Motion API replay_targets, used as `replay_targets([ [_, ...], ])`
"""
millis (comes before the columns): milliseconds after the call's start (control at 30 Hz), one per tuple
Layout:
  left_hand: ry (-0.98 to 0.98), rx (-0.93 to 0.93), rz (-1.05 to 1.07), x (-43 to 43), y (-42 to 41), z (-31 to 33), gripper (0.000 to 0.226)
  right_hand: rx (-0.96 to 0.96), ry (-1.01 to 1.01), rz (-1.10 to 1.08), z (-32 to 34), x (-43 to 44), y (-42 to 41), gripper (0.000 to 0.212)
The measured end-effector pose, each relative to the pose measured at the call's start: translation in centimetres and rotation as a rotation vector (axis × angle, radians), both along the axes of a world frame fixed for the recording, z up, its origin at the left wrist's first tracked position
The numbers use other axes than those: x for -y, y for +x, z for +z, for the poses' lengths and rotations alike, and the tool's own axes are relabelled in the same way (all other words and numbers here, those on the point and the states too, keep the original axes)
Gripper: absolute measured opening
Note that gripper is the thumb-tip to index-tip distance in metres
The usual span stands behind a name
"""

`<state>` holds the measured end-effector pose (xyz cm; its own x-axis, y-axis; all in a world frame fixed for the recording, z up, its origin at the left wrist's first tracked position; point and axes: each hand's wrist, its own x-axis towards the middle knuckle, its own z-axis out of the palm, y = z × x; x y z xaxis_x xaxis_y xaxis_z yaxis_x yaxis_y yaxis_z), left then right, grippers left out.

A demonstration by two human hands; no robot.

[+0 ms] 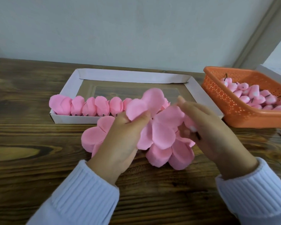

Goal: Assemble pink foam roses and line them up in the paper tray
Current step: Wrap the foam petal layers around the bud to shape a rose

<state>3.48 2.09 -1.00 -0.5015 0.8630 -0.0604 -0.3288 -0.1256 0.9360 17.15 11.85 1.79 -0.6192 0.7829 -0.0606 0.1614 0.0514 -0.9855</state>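
Observation:
My left hand [120,137] pinches a pink foam petal sheet [156,117] lifted off a stack of petal sheets [170,153] on the table. My right hand [209,127] holds a pink foam bud [189,123] with a dark stem at the sheet's right edge. A second petal stack [92,137] lies partly under my left hand. Behind them, several finished pink roses [88,106] stand in a row along the front wall of the white paper tray [130,76].
An orange perforated basket [221,93] at the right holds several pink buds [253,98] with dark stems. A white box edge [272,73] shows behind it. The dark wooden table [31,151] meets a pale wall at the back.

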Motion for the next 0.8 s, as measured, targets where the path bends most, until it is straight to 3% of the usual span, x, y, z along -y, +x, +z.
replay_targets([
  [100,0.019,0.278,-0.098,-0.2,-0.1,0.2,0.045,0.120,0.030,-0.109,-0.1,-0.6,-0.2,0.007],
  [200,-0.003,0.499,-0.159,-0.5,-0.4,0.2,0.028,0.038,-0.067,-0.100,0.1,-1.0,0.0,0.025],
  [300,-0.002,0.605,-0.175,-0.4,-0.3,0.5,0.025,-0.165,-0.051,-0.180,0.8,-1.1,0.3,0.029],
  [433,0.016,0.606,-0.163,-0.5,-0.3,0.2,0.033,-0.375,0.138,-0.217,1.8,-0.5,0.2,0.012],
  [533,0.031,0.575,-0.156,-0.7,-0.3,0.0,0.038,-0.436,0.269,-0.105,2.4,1.4,-0.8,0.020],
  [700,-0.024,0.562,-0.199,-0.5,-0.4,-0.1,0.028,-0.229,0.756,-0.227,1.4,3.0,-2.4,0.034],
  [800,-0.007,0.589,-0.217,-0.4,-0.4,0.1,0.029,-0.173,0.691,-0.236,0.6,2.7,-2.8,0.038],
])
